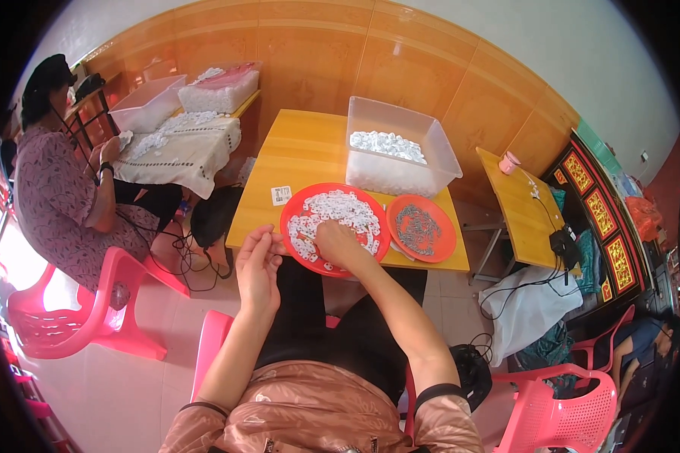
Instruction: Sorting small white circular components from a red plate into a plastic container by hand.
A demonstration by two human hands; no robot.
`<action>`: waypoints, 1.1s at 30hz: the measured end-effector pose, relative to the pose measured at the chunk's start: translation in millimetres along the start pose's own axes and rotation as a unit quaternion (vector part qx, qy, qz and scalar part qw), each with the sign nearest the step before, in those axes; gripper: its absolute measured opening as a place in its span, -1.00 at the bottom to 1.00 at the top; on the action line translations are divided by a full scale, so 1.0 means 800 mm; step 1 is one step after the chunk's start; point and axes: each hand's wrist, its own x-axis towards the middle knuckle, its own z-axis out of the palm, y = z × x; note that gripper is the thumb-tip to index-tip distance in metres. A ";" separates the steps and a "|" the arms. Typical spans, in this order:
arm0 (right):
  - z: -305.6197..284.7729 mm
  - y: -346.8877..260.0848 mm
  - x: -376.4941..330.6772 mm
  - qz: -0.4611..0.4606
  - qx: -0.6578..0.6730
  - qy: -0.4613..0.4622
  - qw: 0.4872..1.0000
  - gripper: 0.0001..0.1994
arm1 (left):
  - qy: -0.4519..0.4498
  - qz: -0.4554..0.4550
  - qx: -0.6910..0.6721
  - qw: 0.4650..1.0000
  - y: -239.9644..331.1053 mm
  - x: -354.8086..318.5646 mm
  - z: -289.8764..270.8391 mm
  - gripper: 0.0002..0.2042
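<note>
A red round plate (pixel 382 219) at the table's front edge holds many small flat white plastic pieces (pixel 340 208) with holes. My right hand (pixel 335 244) reaches into this plate, its fingers bunched down among the pieces; its fingertips are hidden, so what they grip cannot be made out. Just left of the plate's rim, my left hand (pixel 258 264) is raised with palm up and fingers curled toward the thumb. Anything between those fingers is too small to name. Touching the plate on the right, a smaller orange-red plate (pixel 447 234) carries a heap of small grey metal parts (pixel 418 231).
A clear plastic bin (pixel 400 177) of white pieces stands at the back of the yellow table (pixel 298 143). A small white card (pixel 281 195) lies left of the plate. Another person (pixel 75 189) works at a cloth-covered table (pixel 196 147). Pink chairs (pixel 91 317) and cables stand around.
</note>
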 end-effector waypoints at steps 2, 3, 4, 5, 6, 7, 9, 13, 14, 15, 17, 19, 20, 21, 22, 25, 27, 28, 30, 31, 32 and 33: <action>-0.004 0.002 -0.003 -0.019 -0.010 -0.037 0.999 -0.74 | 0.000 0.001 -0.004 1.000 0.001 0.002 -0.002 -0.83; -0.008 0.006 -0.003 -0.020 -0.011 -0.036 0.999 -0.74 | -0.001 0.001 -0.005 1.000 0.001 0.004 -0.003 -0.83; -0.017 0.005 -0.006 -0.010 -0.003 -0.053 0.999 -0.77 | 0.003 0.000 -0.006 1.000 0.002 0.003 -0.006 -0.83; -0.023 0.003 -0.007 0.000 0.005 -0.071 0.997 -0.78 | 0.007 0.001 -0.007 1.000 0.003 0.002 -0.007 -0.83; -0.026 0.002 -0.003 -0.004 0.005 -0.074 0.997 -0.78 | 0.011 0.006 -0.009 1.000 0.005 0.003 -0.007 -0.83; -0.032 0.003 0.000 0.015 0.044 -0.047 0.998 -0.76 | 0.010 0.009 -0.011 1.000 0.005 0.002 -0.005 -0.84; -0.027 0.006 0.011 0.031 0.115 0.012 0.993 -0.73 | 0.011 0.006 -0.006 1.000 0.005 -0.001 -0.005 -0.84; 0.016 0.001 0.046 0.085 0.148 0.106 0.980 -0.77 | 0.006 -0.001 -0.002 1.000 0.002 -0.003 0.001 -0.84; 0.024 -0.002 0.054 0.095 0.145 0.133 0.976 -0.78 | 0.007 0.000 0.000 1.000 0.003 -0.003 0.002 -0.84; 0.031 -0.002 0.062 0.107 0.141 0.159 0.971 -0.78 | 0.006 0.000 -0.005 1.000 0.004 -0.004 0.003 -0.83; 0.038 -0.003 0.074 0.107 0.156 0.176 0.966 -0.79 | 0.007 -0.002 -0.010 1.000 0.005 -0.004 0.003 -0.83; 0.038 -0.003 0.081 0.107 0.170 0.191 0.961 -0.80 | 0.006 -0.005 -0.014 1.000 0.006 -0.003 0.001 -0.83; 0.034 -0.002 0.082 0.095 0.164 0.212 0.959 -0.82 | 0.009 -0.005 -0.014 1.000 0.007 -0.002 -0.001 -0.83; 0.028 0.002 0.080 0.083 0.157 0.232 0.956 -0.83 | 0.007 -0.003 -0.015 1.000 0.008 -0.001 -0.002 -0.83; 0.022 0.010 0.077 0.083 0.154 0.231 0.957 -0.83 | 0.004 -0.002 -0.018 1.000 0.006 0.000 -0.001 -0.83; -0.002 0.027 0.059 0.093 0.172 0.238 0.951 -0.85 | 0.009 0.008 -0.018 1.000 0.009 0.000 -0.005 -0.83; -0.018 0.049 0.039 0.102 0.164 0.233 0.953 -0.86 | 0.004 0.006 -0.015 1.000 0.006 -0.001 -0.002 -0.83; -0.024 0.058 0.030 0.111 0.160 0.228 0.954 -0.87 | 0.002 0.006 -0.008 1.000 0.005 0.000 -0.001 -0.84; -0.031 0.071 0.011 0.118 0.160 0.213 0.957 -0.89 | 0.002 -0.003 -0.003 1.000 0.003 -0.002 0.001 -0.84; -0.035 0.075 0.001 0.126 0.165 0.176 0.962 -0.89 | 0.005 -0.011 0.003 1.000 0.001 -0.003 0.002 -0.84; -0.038 0.076 -0.006 0.134 0.169 0.138 0.967 -0.89 | 0.003 -0.012 0.005 1.000 0.000 -0.003 0.002 -0.84; -0.039 0.076 -0.009 0.135 0.171 0.140 0.966 -0.89 | 0.006 -0.011 0.007 1.000 -0.001 -0.002 0.000 -0.84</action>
